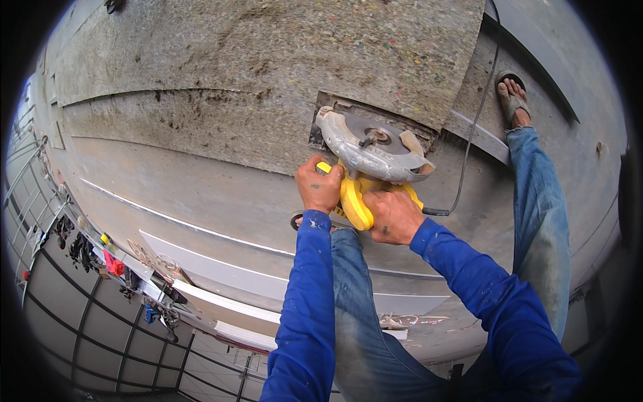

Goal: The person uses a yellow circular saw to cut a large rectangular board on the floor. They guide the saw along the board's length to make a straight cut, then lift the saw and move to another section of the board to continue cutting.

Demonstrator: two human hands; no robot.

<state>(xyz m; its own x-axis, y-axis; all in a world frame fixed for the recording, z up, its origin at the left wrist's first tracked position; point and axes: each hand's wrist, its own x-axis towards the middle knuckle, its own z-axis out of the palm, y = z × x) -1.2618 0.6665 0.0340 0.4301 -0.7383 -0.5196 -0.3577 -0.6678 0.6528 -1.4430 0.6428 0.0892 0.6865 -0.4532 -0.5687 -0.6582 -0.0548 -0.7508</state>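
Observation:
Both my hands grip a yellow circular saw [355, 203] with a dusty grey blade guard [335, 141]. My left hand [318, 185] is closed round the front knob, and my right hand [394, 216] wraps the rear handle. The saw's metal base plate [429, 128] rests at the near edge of a large speckled composite board [281, 50]. Inside the guard, part of the round blade [362, 126] shows; whether it spins I cannot tell. Dark dust and crumbs lie scattered over the board, and a long cut line [167, 91] runs across its left part.
A black power cord [473, 127] trails from the saw toward the far right. My sandalled right foot [514, 102] stands beside a grey strip [536, 60]. Long pale panels [214, 261] lie on the floor at the near left. Beyond them are hanging clothes [114, 262] and a metal-framed wall.

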